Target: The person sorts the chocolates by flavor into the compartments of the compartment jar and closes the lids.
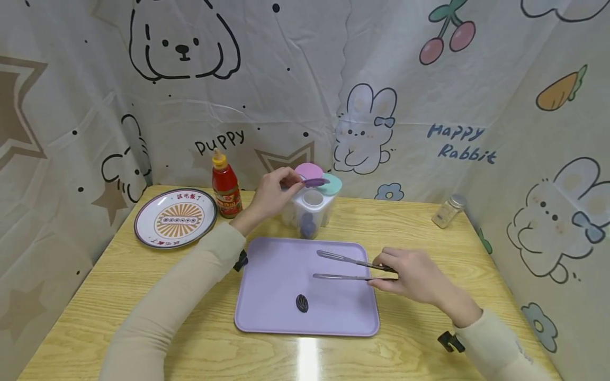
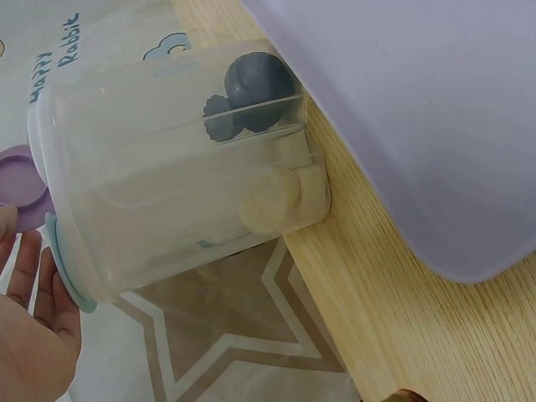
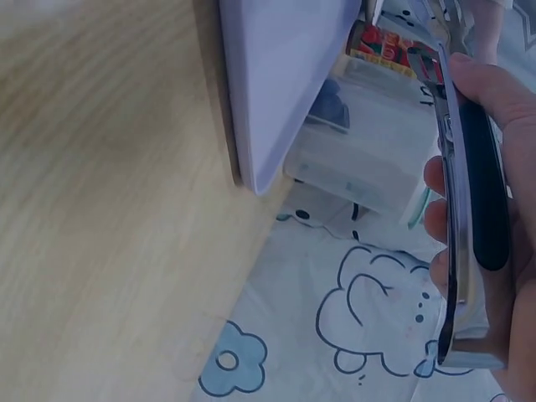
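My left hand (image 1: 278, 193) pinches a purple round lid (image 1: 315, 182) at the top of a clear container (image 2: 159, 159) with several compartments. Below the lid, one round opening (image 1: 313, 198) is uncovered. Dark blue round pieces (image 2: 258, 88) lie at the bottom of one compartment, and pale chunks (image 2: 272, 199) in another. With my right hand (image 1: 410, 272) I grip a pair of metal tongs (image 1: 340, 257) with dark handles, their arms spread over the right part of a lilac tray (image 1: 267, 259). On the tray lies a small black oval piece (image 1: 302, 303) with light lines.
Left of the container stand a red sauce bottle (image 1: 226, 188) with a yellow cap and a round white plate (image 1: 176, 218) with a printed pattern. At the back right is a small shaker jar (image 1: 449, 211). A printed cloth (image 1: 286, 106) hangs behind the wooden table (image 1: 414, 338).
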Tool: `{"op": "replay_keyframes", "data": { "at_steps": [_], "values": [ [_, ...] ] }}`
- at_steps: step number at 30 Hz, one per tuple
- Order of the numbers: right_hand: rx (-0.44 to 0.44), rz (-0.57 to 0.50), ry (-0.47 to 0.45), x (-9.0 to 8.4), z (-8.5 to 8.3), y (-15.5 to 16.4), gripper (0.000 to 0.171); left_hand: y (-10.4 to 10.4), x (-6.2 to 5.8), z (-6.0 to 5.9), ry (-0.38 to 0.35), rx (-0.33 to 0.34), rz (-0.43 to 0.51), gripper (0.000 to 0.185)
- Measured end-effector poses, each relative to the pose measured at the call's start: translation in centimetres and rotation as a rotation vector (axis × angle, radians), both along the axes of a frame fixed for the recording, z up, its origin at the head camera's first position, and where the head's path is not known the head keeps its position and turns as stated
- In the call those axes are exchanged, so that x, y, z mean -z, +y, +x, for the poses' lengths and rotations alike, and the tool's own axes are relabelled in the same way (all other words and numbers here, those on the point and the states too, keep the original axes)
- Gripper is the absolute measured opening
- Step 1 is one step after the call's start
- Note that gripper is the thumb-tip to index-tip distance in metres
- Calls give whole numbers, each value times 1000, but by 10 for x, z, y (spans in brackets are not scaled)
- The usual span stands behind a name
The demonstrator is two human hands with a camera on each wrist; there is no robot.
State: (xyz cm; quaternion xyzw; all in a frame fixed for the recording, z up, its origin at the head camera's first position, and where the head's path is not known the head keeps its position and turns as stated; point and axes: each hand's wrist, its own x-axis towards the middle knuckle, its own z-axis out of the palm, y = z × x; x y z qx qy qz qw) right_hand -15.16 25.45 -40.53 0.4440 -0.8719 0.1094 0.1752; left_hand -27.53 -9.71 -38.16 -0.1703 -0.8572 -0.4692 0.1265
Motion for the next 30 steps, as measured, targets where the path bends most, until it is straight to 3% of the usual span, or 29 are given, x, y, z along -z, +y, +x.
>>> {"op": "replay_keyframes", "data": {
  "at_steps": [14,30],
  "values": [
    [-58,48,-72,31,28,-17,35,0,0,2,-13,1,8,11],
    [-57,74,-115,39,35,-29,27,1,0,1,-10,-1,5,11]
  ]
}}
